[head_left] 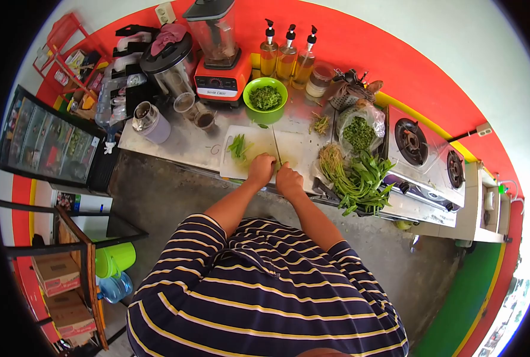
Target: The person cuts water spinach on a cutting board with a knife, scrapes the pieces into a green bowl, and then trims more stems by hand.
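Note:
My right hand [289, 179] is wrapped round the handle of a knife, its thin blade [278, 149] pointing away from me over a white cutting board [232, 168]. Close beside it, my left hand [261, 168] has its fingers bent together on the board; what they hold is hidden. Cut green pieces [238, 146] lie on the board's left part, and wet yellowish-green stains surround the hands. Behind the board stands a green bowl [265, 116] of chopped greens. To the right lies a big bunch of leafy greens [366, 178] with pale, rooty stalks [333, 169].
An orange blender [218, 83], three pump bottles [286, 56] and a jar [318, 80] stand along the wall. Cups [205, 120] and a steel-topped container [151, 123] are at the left. A bag of chopped greens [359, 132] and a gas stove [434, 154] are at the right.

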A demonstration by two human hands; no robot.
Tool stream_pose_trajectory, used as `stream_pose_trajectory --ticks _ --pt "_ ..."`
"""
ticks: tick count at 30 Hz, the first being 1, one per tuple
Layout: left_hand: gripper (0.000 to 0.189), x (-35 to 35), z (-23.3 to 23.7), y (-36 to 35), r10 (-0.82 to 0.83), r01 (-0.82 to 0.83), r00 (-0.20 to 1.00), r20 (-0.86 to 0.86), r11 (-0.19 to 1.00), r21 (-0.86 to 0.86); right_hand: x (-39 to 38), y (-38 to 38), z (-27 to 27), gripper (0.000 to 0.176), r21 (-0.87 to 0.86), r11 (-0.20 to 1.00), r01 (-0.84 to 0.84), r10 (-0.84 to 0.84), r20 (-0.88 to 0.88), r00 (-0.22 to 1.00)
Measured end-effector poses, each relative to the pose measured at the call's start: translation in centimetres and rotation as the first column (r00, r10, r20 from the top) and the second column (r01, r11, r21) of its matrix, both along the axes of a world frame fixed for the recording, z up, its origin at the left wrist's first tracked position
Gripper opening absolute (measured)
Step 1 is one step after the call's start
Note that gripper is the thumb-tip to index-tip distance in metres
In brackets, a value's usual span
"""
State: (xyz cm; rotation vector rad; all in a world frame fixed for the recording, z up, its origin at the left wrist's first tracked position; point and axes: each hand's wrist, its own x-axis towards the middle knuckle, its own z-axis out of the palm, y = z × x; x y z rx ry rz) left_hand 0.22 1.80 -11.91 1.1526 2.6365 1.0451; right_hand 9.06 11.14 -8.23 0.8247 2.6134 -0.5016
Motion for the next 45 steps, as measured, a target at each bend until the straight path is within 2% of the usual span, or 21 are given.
stream_pose_trajectory --ticks 4,6,12,19,24,27,30,33,36,38,41,45 --pt "0.014 -0.4 0.2 -0.8 -0.050 0.050 0.999 -0.004 0.996 -0.072 0.3 -1.0 0.1 0.033 0.029 1.000 0.001 -0.002 0.018 1.000" --pt "0.017 -0.8 0.3 -0.9 0.003 0.006 0.997 0.079 0.994 -0.112 0.2 -1.7 0.0 0.031 0.015 1.000 0.026 -0.027 0.022 0.999" --pt "0.011 -1.8 0.2 -1.5 -0.025 0.034 0.987 0.157 0.998 -0.054 -0.8 -1.9 0.5 0.032 0.016 0.999 0.032 -0.033 0.032 0.999" --pt "0.009 -2.3 0.6 -1.9 -0.149 0.152 0.984 0.095 0.988 -0.025 0.5 -3.3 -0.7 0.032 0.017 0.993 0.119 -0.119 0.018 0.993" --pt "0.010 -3.0 0.2 -2.5 -0.299 0.291 0.953 -0.045 0.947 -0.137 -0.3 -2.5 0.0 0.032 0.046 0.995 0.087 -0.087 0.005 0.996" --pt "0.016 -3.2 0.6 -3.3 -0.351 0.345 0.937 -0.007 0.924 -0.167 0.5 -3.5 -0.1 0.031 0.050 0.995 0.082 -0.083 0.015 0.996" --pt "0.019 -3.4 0.9 -3.7 -0.293 0.305 0.952 0.089 0.936 -0.176 0.8 -4.7 -0.7 0.032 0.038 0.986 0.160 -0.162 0.054 0.985" --pt "0.021 -4.1 0.8 -3.7 -0.335 0.341 0.940 0.063 0.927 -0.154 0.1 -4.6 -0.7 0.033 0.028 0.980 0.196 -0.196 0.029 0.980" --pt "0.024 -4.8 0.9 -3.5 -0.394 0.395 0.918 0.049 0.895 -0.208 -0.5 -4.1 0.4 0.034 0.019 0.989 0.150 -0.151 0.072 0.986" --pt "0.021 -4.6 1.1 -3.6 -0.385 0.385 0.922 0.044 0.899 -0.207 -0.5 -4.4 0.4 0.037 -0.037 0.973 0.227 -0.224 0.074 0.972" --pt "0.018 -4.0 1.4 -3.6 -0.359 0.360 0.933 0.038 0.915 -0.185 0.5 -6.2 1.0 0.041 -0.032 0.961 0.274 -0.268 0.125 0.955" --pt "0.013 -4.2 0.5 -3.7 -0.350 0.349 0.937 0.023 0.926 -0.145 -0.2 -6.2 1.8 0.044 -0.063 0.965 0.255 -0.244 0.136 0.960"
